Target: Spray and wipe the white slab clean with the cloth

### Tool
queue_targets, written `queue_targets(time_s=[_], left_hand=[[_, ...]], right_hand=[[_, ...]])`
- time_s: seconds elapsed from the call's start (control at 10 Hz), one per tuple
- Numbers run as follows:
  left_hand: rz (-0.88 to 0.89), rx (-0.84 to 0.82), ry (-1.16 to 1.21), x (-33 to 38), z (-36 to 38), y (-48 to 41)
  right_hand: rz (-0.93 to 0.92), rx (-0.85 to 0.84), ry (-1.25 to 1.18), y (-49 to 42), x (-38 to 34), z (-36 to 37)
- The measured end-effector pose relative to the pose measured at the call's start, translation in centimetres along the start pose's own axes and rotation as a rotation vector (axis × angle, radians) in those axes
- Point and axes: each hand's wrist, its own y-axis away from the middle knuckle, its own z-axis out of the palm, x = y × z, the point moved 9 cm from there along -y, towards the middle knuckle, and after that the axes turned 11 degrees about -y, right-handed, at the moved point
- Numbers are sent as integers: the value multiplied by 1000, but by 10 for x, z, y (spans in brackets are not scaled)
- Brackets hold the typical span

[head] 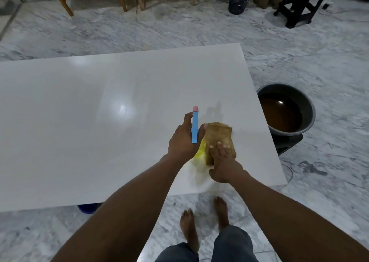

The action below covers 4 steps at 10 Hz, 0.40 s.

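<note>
- Slab [99, 122], white and glossy, fills the view; the cloth [219, 134] lies near its right front corner.
- Left hand [182, 142] grips the sprayer [195, 126], nozzle pointing away.
- Right hand [223, 162] presses the cloth flat, fingers straight.
- Best to mist just ahead of the cloth, then wipe in overlapping strokes.
- Marble floor [319, 42] all around; a bucket [307, 106] of brown water stands beside the right edge.

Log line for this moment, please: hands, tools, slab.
left hand: grips spray bottle over white slab | right hand: flat on cloth, slab's near right part | beside slab: basin of brown water
</note>
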Motion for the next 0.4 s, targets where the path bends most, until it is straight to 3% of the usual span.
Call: queue_targets(time_s=[0.2, 0.4], left_hand=[[55, -149, -15, -1, 2, -2], [-21, -579, -548, -21, -27, -20]], right_hand=[[33, -156, 88, -10, -5, -20], [50, -150, 130, -10, -13, -90]])
